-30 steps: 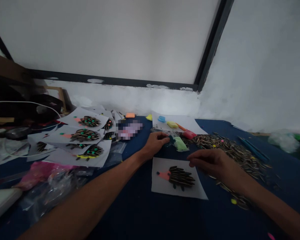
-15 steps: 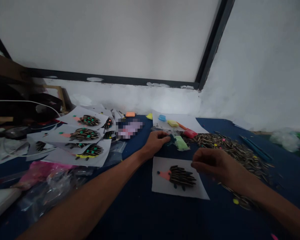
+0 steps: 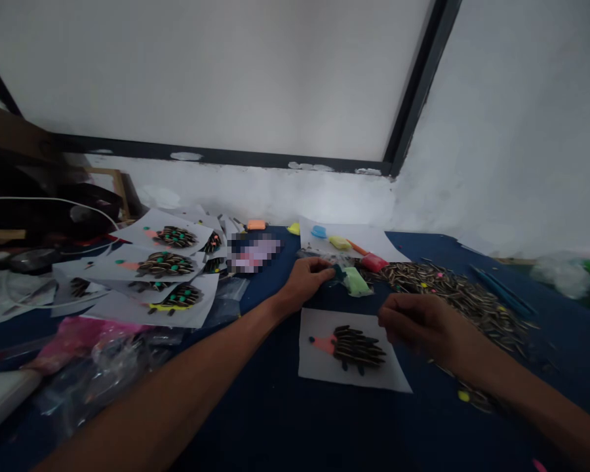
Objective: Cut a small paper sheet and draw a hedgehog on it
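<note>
My left hand (image 3: pixel 305 283) reaches past the paper, its fingers closed on a lump of dark green modelling clay (image 3: pixel 339 273). A pale green clay pack (image 3: pixel 356 282) lies against that lump. My right hand (image 3: pixel 420 322) hovers at the right edge of a white sheet (image 3: pixel 319 370), thumb and fingers pinched together. Whatever is in that pinch, if anything, is hidden. On the sheet sits a hedgehog picture (image 3: pixel 358 347): sunflower seeds for spines, an orange clay snout, a dark nose and dark feet.
Loose sunflower seeds (image 3: pixel 472 298) spread at the right, beside a blue pen-like tool (image 3: pixel 502 292). Several finished hedgehog sheets (image 3: pixel 204 314) overlap at the left, near crumpled plastic bags (image 3: pixel 113 367). Behind my hands, red clay (image 3: pixel 373 262) and blue clay (image 3: pixel 318 231) rest by white paper (image 3: pixel 391 246).
My right hand has shifted very slightly, and its fingertips have curled inward a little. My left hand and the hedgehog sheet stay where they were.
</note>
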{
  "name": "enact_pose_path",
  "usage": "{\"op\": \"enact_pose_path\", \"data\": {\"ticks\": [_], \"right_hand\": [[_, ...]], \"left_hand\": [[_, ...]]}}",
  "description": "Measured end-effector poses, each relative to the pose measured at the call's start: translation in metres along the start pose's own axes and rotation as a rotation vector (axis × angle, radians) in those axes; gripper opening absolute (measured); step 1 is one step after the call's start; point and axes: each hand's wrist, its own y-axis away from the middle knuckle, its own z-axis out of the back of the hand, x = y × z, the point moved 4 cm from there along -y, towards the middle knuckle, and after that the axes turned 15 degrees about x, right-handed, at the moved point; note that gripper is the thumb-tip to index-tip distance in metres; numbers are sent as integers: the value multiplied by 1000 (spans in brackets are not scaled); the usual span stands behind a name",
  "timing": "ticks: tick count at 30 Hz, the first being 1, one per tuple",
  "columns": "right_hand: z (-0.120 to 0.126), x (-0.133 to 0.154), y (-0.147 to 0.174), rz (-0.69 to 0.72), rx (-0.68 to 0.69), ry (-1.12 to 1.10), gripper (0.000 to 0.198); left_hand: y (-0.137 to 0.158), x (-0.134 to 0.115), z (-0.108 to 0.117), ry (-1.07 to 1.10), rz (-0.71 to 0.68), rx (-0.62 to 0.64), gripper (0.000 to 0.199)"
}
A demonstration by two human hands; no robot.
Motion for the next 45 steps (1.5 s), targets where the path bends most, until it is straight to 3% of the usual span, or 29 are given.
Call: {"op": "enact_pose_path", "data": {"ticks": [7, 11, 27, 32, 38, 45], "right_hand": [[-4, 0, -2, 2, 54, -141, 18], [-4, -5, -4, -6, 38, -174, 21], [-3, -8, -3, 26, 53, -49, 29], [1, -1, 0, -3, -29, 104, 38], [-1, -5, -1, 17, 37, 92, 26], [-4, -2, 3, -4, 81, 100, 27]], "left_hand": [[0, -1, -1, -7, 7, 10, 16], [0, -1, 0, -2, 15, -12, 17], [0, 0, 0, -4, 10, -4, 17], [0, -1, -1, 18, 14, 18, 16], [2, -4, -1, 1, 8, 17, 14], [3, -3, -1, -22, 4, 7, 17]]}}
